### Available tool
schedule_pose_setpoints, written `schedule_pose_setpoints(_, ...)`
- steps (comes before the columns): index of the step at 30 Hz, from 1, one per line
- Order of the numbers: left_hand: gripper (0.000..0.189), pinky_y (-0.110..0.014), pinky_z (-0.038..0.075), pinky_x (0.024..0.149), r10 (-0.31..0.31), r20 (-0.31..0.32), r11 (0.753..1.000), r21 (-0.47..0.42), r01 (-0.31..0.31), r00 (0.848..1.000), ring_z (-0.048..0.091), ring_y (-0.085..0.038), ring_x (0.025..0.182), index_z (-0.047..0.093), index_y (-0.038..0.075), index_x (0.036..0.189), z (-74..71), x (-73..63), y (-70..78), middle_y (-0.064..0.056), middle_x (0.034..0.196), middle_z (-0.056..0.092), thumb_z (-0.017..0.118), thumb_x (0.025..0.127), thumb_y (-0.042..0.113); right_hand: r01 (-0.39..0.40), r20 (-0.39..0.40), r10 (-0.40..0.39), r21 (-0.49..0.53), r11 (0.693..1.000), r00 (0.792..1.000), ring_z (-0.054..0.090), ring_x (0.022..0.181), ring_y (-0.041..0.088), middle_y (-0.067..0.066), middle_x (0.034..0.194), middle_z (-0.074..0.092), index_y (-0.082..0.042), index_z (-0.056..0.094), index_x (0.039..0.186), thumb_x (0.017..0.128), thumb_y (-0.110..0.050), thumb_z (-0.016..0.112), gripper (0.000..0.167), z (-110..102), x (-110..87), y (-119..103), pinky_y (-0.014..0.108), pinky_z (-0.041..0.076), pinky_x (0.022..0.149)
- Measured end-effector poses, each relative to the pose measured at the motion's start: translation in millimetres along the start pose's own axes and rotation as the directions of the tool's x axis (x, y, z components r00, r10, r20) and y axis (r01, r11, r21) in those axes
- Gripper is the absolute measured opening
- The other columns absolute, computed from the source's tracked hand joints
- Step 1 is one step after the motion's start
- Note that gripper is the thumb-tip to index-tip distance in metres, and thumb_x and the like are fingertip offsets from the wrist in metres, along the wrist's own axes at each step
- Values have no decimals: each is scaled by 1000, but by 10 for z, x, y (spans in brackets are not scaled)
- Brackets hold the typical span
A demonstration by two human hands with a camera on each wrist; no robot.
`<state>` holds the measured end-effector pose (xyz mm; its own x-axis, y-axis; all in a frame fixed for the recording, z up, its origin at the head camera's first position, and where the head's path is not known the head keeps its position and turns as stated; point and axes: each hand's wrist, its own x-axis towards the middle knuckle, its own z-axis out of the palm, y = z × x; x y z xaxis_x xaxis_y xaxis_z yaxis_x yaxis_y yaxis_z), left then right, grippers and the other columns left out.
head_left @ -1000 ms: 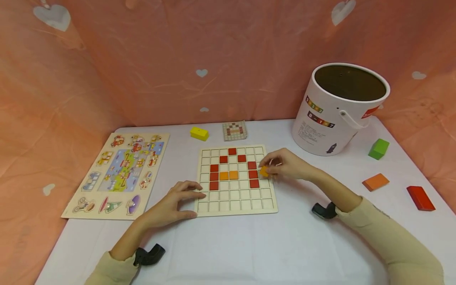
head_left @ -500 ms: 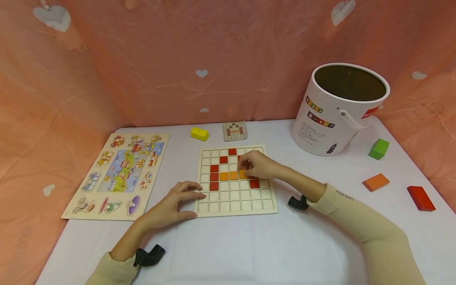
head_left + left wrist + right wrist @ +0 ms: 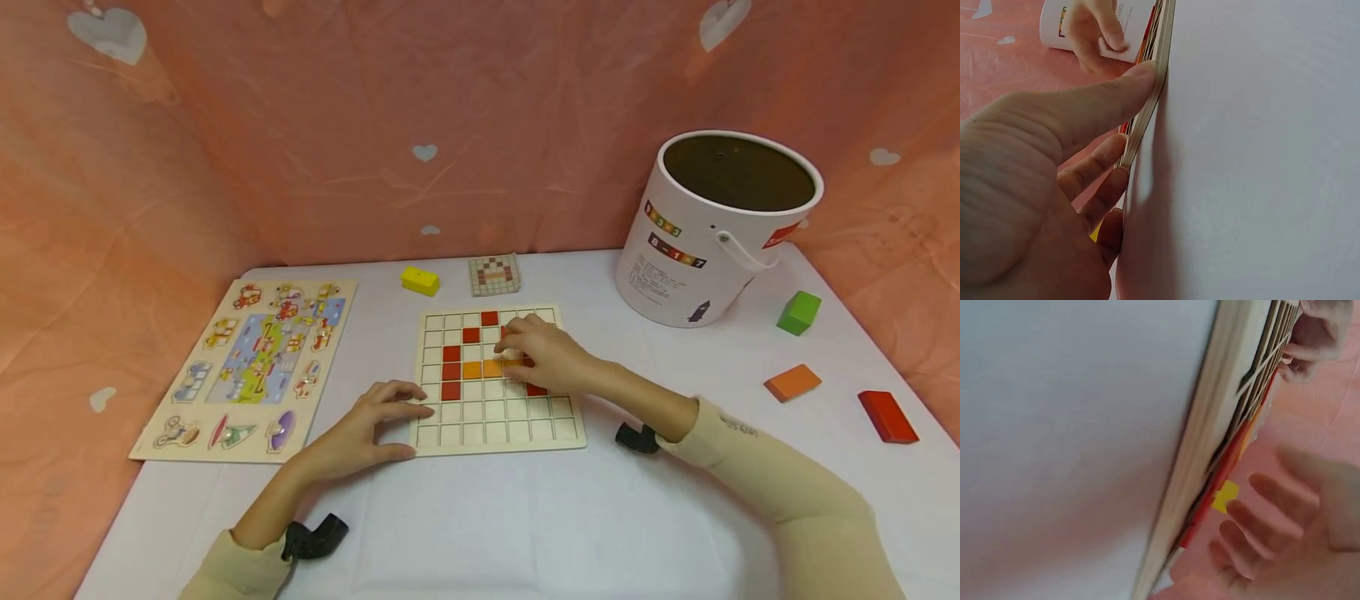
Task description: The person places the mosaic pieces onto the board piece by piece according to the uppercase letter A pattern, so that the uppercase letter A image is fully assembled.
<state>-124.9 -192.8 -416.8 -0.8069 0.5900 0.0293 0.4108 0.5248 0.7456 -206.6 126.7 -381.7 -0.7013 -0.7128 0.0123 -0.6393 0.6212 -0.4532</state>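
A wooden grid board (image 3: 487, 433) lies flat on the white table, with several red tiles (image 3: 451, 354) in its squares. In one row sit orange tiles (image 3: 491, 368), the rightmost partly covered by my right hand (image 3: 551, 354). That hand is over the board's right half; in the right wrist view its fingers (image 3: 1260, 525) are spread and hold nothing. My left hand (image 3: 375, 429) rests against the board's left edge. The left wrist view has its thumb and fingertips (image 3: 1113, 181) touching that edge. Some red tiles on the right are hidden under my hand.
Behind the board lie a small pattern card (image 3: 494, 276) and a yellow block (image 3: 420, 282). A peg puzzle (image 3: 247, 452) is on the left. At the back right stands a white bucket (image 3: 667, 287); green (image 3: 799, 312), orange (image 3: 792, 382) and red (image 3: 888, 417) blocks lie right.
My right hand carried an orange tile leftward from the board's right side to beside the other two orange tiles, then let go and loosened its fingers. My left hand stayed put.
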Motion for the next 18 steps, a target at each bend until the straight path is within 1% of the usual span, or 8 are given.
schedule_pose_setpoints(1,45,-61,25,107,-1,0,1000,1,1,1000,36,-31,133,69,17,126,0,1,0,-3,138,50,81,83,17,28,31,-26,-39,999,999,47,127,30,10,138,56,-6,64,132,95,-30,69,45,-1,-24,-19,52,40,101)
schedule_pose_setpoints(3,45,-61,25,107,1,2,1000,3,-1,1000,36,-30,133,69,17,126,2,5,-2,-2,138,50,81,83,17,77,104,-67,-100,992,992,28,144,35,10,155,40,-8,51,145,96,-41,64,61,-1,-77,-47,63,23,111)
schedule_pose_setpoints(4,45,-61,26,107,0,3,1000,4,0,1000,36,-30,133,69,17,127,3,6,-2,-2,138,50,81,84,17,91,143,-74,-114,989,987,19,148,36,9,160,32,-9,44,150,97,-45,62,67,1,-101,-59,66,15,112)
schedule_pose_setpoints(5,44,-61,26,107,-1,4,1000,4,1,1000,37,-30,133,69,17,127,3,6,-2,-2,138,50,81,84,17,98,174,-77,-120,988,982,13,150,37,8,162,28,-9,39,153,97,-48,60,72,5,-125,-69,68,9,112)
schedule_pose_setpoints(7,44,-61,26,107,-2,6,1000,4,2,1000,37,-30,133,69,17,127,4,8,-2,-1,139,50,81,84,17,98,216,-72,-115,988,974,7,151,36,7,163,25,-8,33,156,97,-51,58,77,23,-160,-78,69,2,112)
schedule_pose_setpoints(9,44,-61,26,107,-2,6,1000,4,2,1000,37,-30,132,69,17,126,4,8,-1,-2,139,50,81,84,17,89,237,-62,-104,991,970,4,151,35,6,163,24,-8,31,156,97,-52,57,78,43,-180,-82,68,0,112)
schedule_pose_setpoints(14,44,-61,25,107,-4,5,1000,6,4,1000,37,-30,133,69,17,126,6,9,-7,-1,138,50,81,84,18,65,257,-39,-94,994,966,2,152,33,5,164,21,-9,29,157,97,-54,56,81,70,-185,-89,68,1,112)
schedule_pose_setpoints(18,44,-61,25,107,-9,6,1000,7,9,1000,37,-30,133,69,18,126,10,11,-12,-1,139,50,81,83,18,74,274,-41,-109,991,961,1,152,31,3,165,16,-11,25,158,96,-57,55,83,90,-151,-132,68,1,112)
